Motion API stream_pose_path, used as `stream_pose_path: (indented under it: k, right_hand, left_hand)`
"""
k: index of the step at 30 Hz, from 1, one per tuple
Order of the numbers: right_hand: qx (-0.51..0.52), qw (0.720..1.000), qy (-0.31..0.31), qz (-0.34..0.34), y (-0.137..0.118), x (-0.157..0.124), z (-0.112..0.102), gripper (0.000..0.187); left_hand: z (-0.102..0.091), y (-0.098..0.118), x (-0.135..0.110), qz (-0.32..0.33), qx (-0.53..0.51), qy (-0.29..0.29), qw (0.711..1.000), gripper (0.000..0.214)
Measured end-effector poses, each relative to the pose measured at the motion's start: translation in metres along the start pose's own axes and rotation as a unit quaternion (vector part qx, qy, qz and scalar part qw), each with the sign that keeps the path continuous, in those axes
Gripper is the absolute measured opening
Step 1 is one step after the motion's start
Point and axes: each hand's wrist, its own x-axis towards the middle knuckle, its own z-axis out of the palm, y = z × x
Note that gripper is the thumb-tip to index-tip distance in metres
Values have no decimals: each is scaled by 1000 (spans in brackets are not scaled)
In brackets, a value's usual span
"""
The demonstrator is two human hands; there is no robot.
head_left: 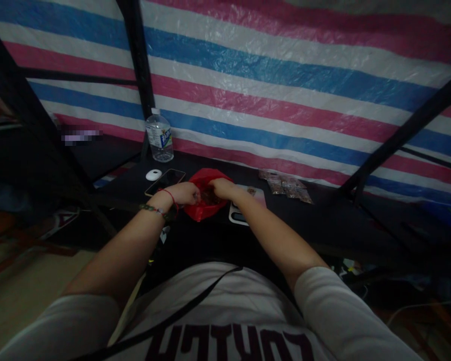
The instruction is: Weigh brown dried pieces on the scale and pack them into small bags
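Hands meet at a red plastic bag that sits on the dark worktop, close to its near edge. The left hand touches the left side of the bag; its fingers are curled at the bag's opening, but the dim light does not show if this grip is closed on something. The right hand reaches into the bag from the right side, and its grip also cannot be told. Small dark pieces lie inside the bag.

Just left of the bag lies a phone, and beside it a small white round object. A water bottle stands at the far edge, against the striped tarp. Some small clear packets lie to the right, apart from the bag.
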Motion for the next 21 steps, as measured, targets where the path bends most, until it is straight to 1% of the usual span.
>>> stream_pose_path:
  k: [2,4,6,10,14,18,21]
  right_hand:
    - [-1,999,38,10,7,8,1,43]
    - [7,998,55,6,12,15,2,43]
    - [11,999,42,3,14,24,5,41]
    - [16,999,-23,21,11,41,11,37]
    - [35,998,-39,36,7,46,11,34]
    - [52,998,-43,-5,7,44,6,32]
    - [53,997,-53,-31,8,44,4,31]
  left_hand:
    - [0,-2,0,-2,-5,-1,1000,27]
    - [1,-3,0,-3,-3,1,1000,27]
    - [1,-4,1,1,2,6,1000,27]
    - [1,-5,1,12,8,10,1000,24]
    - [1,-6,1,8,1,7,1000,24]
    - [0,-5,-1,2,-3,9,1000,25]
    - [-1,-4,-2,8,4,1,1000,25]
